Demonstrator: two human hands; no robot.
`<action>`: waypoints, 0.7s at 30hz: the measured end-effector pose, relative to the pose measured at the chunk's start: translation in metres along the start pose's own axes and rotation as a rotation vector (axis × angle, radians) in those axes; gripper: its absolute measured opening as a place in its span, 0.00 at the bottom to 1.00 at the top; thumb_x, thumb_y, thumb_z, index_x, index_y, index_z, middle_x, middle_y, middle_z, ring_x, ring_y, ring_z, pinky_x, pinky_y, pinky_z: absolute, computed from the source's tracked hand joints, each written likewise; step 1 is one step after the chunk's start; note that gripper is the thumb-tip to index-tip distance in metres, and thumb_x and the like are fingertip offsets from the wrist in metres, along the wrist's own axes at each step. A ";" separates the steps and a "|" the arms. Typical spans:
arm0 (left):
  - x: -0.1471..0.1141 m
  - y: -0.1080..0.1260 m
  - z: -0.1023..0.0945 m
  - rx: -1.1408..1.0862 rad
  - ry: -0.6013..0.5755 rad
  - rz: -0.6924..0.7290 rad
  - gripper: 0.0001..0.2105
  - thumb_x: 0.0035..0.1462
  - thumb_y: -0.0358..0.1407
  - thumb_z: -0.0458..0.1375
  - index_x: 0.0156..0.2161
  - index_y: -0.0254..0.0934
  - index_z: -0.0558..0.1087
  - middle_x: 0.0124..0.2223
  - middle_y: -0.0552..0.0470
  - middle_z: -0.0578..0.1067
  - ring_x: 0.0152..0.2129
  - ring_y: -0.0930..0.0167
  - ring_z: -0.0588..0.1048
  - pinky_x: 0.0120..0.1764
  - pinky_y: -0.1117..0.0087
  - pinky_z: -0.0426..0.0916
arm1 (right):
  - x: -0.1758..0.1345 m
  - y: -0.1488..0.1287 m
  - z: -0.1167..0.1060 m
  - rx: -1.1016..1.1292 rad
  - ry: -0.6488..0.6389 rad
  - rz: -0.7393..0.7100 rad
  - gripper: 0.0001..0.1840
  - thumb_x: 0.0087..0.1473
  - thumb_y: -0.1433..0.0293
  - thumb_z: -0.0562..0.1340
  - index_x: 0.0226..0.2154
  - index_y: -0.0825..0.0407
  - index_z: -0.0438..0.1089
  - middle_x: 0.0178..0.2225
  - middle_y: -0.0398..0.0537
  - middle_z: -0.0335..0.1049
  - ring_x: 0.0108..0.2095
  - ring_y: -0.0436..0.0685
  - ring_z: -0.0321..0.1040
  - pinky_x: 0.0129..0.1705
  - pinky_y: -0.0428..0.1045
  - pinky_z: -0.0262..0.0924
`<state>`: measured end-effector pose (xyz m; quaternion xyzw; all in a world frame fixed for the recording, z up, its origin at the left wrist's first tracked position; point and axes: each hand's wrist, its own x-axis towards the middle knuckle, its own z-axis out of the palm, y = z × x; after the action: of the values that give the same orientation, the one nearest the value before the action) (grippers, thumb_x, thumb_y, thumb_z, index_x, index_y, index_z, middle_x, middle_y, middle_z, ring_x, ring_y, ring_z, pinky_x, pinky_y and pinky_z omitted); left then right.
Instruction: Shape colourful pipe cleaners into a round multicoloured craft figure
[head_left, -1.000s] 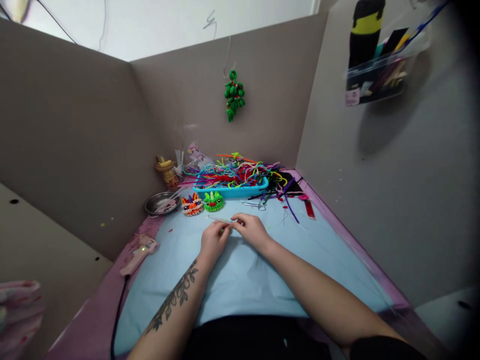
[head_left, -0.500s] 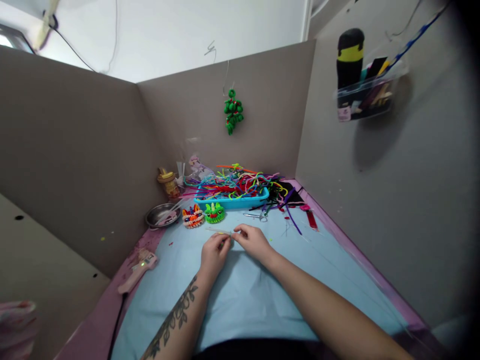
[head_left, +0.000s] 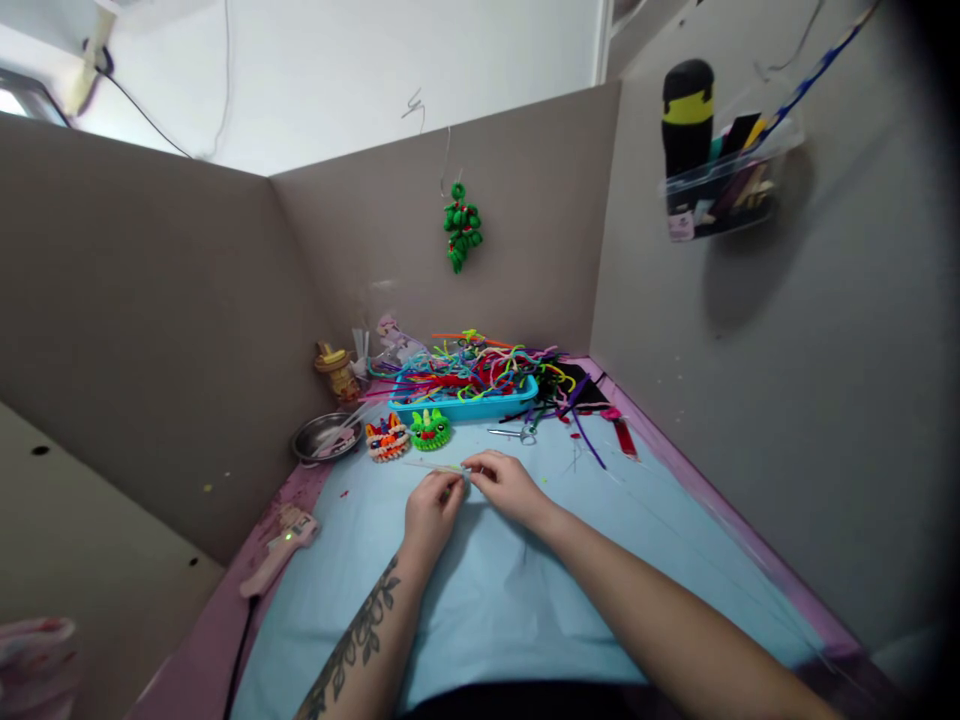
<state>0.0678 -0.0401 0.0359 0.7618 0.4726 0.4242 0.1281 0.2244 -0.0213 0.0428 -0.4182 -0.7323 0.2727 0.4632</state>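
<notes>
Two small finished pipe-cleaner figures, an orange striped one (head_left: 387,439) and a green spiky one (head_left: 430,429), stand on the pale blue bench (head_left: 480,590); by our judgement a third piece is barely begun. Going left to right, we see a pink glue gun (head_left: 279,547) at the edge, then a round metal dish (head_left: 324,437) whose contents are too small to tell. Our left hand (head_left: 430,515) and right hand (head_left: 504,482) meet fingertip to fingertip, both narrowly pinching a thin pale green pipe cleaner (head_left: 436,467) lying just above the bench. Behind, a turquoise plastic tray (head_left: 463,404) overflows with mixed coloured pipe cleaners, and small silver scissors (head_left: 514,433) lie nearby.
</notes>
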 end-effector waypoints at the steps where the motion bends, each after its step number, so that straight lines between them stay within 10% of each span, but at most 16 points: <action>1: 0.000 0.000 0.000 0.002 -0.004 0.001 0.08 0.55 0.34 0.52 0.35 0.37 0.73 0.34 0.48 0.74 0.30 0.70 0.71 0.34 0.70 0.65 | 0.000 0.001 0.000 0.002 0.001 -0.007 0.12 0.48 0.78 0.58 0.35 0.53 0.72 0.30 0.46 0.70 0.32 0.52 0.65 0.36 0.46 0.60; 13: 0.009 -0.007 -0.009 -0.300 -0.060 -0.272 0.17 0.50 0.40 0.56 0.45 0.36 0.67 0.37 0.46 0.77 0.32 0.68 0.75 0.35 0.67 0.68 | 0.003 0.009 -0.004 -0.072 0.088 -0.086 0.14 0.48 0.81 0.55 0.34 0.52 0.71 0.33 0.48 0.71 0.35 0.53 0.66 0.40 0.49 0.60; 21: 0.018 0.016 -0.038 -0.574 -0.316 -0.456 0.22 0.46 0.44 0.60 0.43 0.34 0.63 0.28 0.51 0.75 0.20 0.74 0.71 0.25 0.73 0.64 | 0.008 0.009 -0.012 -0.015 0.160 -0.048 0.13 0.48 0.78 0.56 0.34 0.52 0.72 0.34 0.47 0.71 0.36 0.53 0.67 0.40 0.49 0.60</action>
<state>0.0519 -0.0416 0.0778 0.6264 0.4664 0.3772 0.4978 0.2371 -0.0097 0.0447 -0.4245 -0.7048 0.2218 0.5234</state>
